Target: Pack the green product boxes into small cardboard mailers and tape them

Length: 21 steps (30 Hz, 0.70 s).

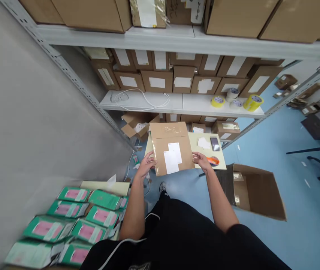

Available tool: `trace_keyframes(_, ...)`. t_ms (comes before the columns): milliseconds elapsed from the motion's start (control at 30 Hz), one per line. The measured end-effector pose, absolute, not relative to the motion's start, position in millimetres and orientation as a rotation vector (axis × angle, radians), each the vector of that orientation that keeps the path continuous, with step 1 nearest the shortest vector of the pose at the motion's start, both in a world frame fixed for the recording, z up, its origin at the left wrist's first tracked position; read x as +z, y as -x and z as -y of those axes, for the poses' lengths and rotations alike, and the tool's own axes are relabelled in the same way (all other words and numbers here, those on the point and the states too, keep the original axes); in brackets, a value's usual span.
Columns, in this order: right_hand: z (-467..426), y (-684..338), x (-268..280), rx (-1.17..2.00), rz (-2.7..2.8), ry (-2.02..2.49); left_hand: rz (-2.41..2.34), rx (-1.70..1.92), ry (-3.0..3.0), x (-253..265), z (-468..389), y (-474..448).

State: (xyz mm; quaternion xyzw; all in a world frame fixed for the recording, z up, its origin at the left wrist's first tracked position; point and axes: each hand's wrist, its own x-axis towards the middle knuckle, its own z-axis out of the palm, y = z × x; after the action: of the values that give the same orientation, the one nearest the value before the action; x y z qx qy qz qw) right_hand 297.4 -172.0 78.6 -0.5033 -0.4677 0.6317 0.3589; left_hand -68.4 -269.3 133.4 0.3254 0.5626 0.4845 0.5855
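Observation:
A cardboard box (158,148) with two white labels (173,157) on its face is held up between my two hands. My left hand (148,164) grips its lower left edge, fingers closed on it. On the opposite side my right hand (201,159) has its fingers pinched at the lower right edge. Clear tape glints along the box's top part and left edge. Behind it is a small cream table (222,162), which bears white paper slips (203,143), a dark pixelated object (215,144) and an orange tool (213,161) close to my right hand.
Metal shelves (160,37) with labelled cartons rise ahead. Tape rolls (218,101) and a white cable (145,99) lie on the middle shelf. Green-and-pink packages (100,216) are stacked at left. A large open carton (261,191) stands on the floor at right, an open box (139,125) under the shelf.

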Motion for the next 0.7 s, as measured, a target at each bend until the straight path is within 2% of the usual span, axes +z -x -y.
trace_keyframes(200,121.9,-265.3,48.0,1.384,1.263,1.612,-1.302,1.171,-0.816,104.8,169.9,71.2)
trace_keyframes(333,123.3,-234.2,21.8,1.338,1.313,1.765,-1.565,1.111,-0.957,71.9,118.0,41.0)
trace_keyframes(500,148.6,-194.1,1.1,1.412,1.456,1.68,-1.689,0.685,-1.129,39.0,93.9,-9.0)
trace_keyframes(700,137.7,-196.2,-4.8,1.196,1.424,1.688,-1.588,0.772,-1.135,18.2,72.4,-27.8)
